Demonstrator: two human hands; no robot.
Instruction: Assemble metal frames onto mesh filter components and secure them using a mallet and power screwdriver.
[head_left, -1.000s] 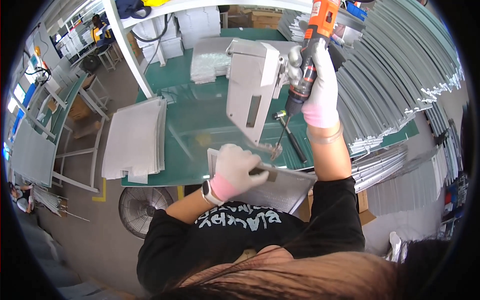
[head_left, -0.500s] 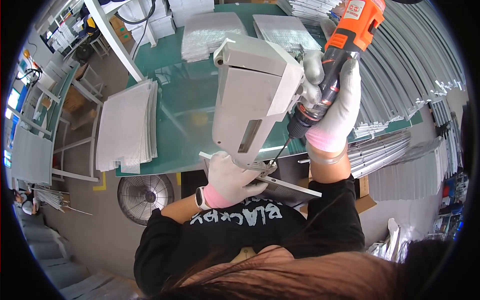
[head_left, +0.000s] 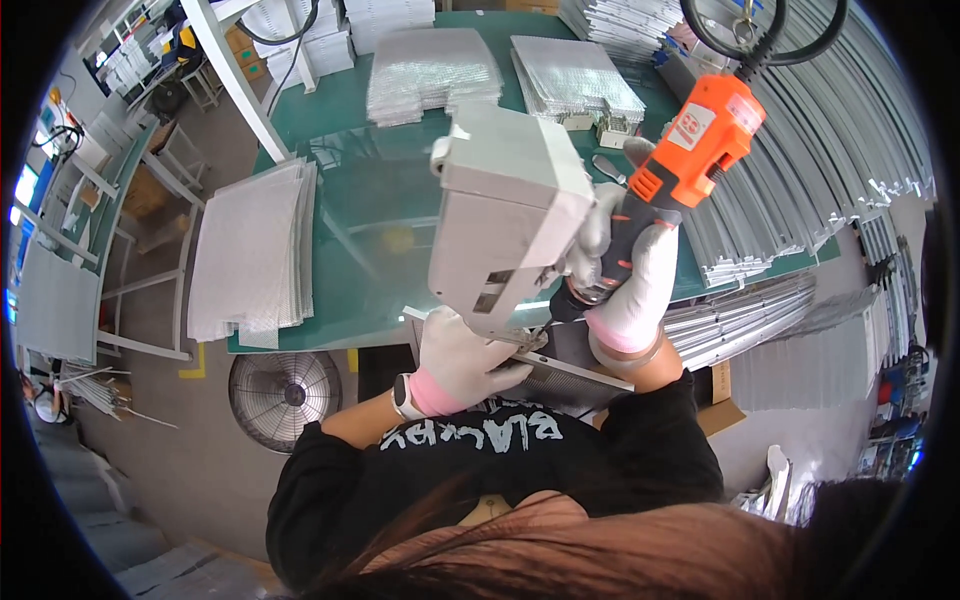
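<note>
My right hand, in a white glove with a pink cuff, is closed around an orange and black electric screwdriver. The tool slants down to the left, its bit ending at a small metal fitting. That fitting sits where a light grey box-shaped housing meets a thin grey panel with a perforated face. My left hand, gloved the same way, grips the panel just below the housing, thumb beside the fitting. The fingers under the panel are hidden, and the screw itself is too small to make out.
A green-topped table bears stacks of bubble-wrapped sheets and a sheet pile at its left edge. Long grey metal strips are piled at right. A black cable hangs above the tool. A floor fan stands lower left.
My right hand and the screwdriver have moved down and left toward the fitting. The housing's upper end has come slightly lower. My left hand has barely moved.
</note>
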